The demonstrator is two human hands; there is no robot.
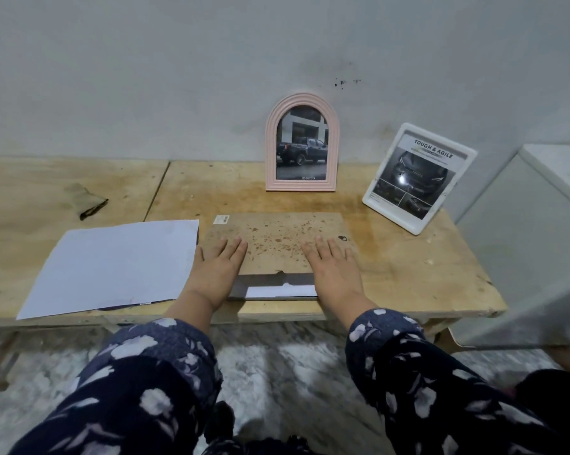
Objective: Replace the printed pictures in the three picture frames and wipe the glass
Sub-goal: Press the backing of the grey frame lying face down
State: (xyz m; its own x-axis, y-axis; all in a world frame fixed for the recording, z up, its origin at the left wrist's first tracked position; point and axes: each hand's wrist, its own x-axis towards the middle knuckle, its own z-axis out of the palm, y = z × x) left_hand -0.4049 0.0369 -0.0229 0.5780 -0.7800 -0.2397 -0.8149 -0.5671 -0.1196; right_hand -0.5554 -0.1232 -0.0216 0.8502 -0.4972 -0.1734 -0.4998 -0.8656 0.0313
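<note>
A picture frame lies face down at the front of the wooden table, its speckled brown backing board up and shifted away from me, so a strip of white paper shows at the near edge. My left hand and my right hand press flat on the board, fingers spread, holding nothing. An arched pink frame with a truck photo stands against the wall. A white frame with a car print leans at the right. White paper sheets lie left of the board.
A crumpled olive cloth lies on the table at the far left. A white cabinet stands close on the right. The grey wall rises right behind the table. The marble floor shows below the front edge.
</note>
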